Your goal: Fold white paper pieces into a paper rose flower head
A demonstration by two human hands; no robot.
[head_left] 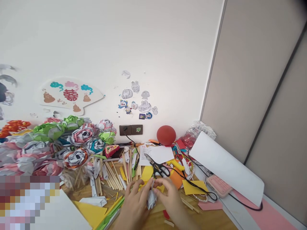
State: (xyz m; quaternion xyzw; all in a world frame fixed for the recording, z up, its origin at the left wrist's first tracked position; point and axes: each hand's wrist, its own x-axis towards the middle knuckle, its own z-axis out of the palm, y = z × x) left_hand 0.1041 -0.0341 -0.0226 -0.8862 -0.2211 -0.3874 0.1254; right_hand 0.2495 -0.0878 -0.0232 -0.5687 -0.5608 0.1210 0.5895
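Note:
Low in the middle of the head view, my left hand and my right hand meet around a small folded white paper piece. Fingers of both hands pinch its upper end, while its pleated lower part hangs between them. Just beyond my fingertips lie black-handled scissors, blades pointing to the back left. Yellow paper squares show behind my hands. A yellow glue gun rests to the right of the scissors, its black cord running rightward. My fingers partly hide the folded piece's top.
Folded paper flowers are heaped at the left. Wooden sticks lie behind my left hand. A red balloon sits by the wall. At the right are a pink calculator and a curled white sheet.

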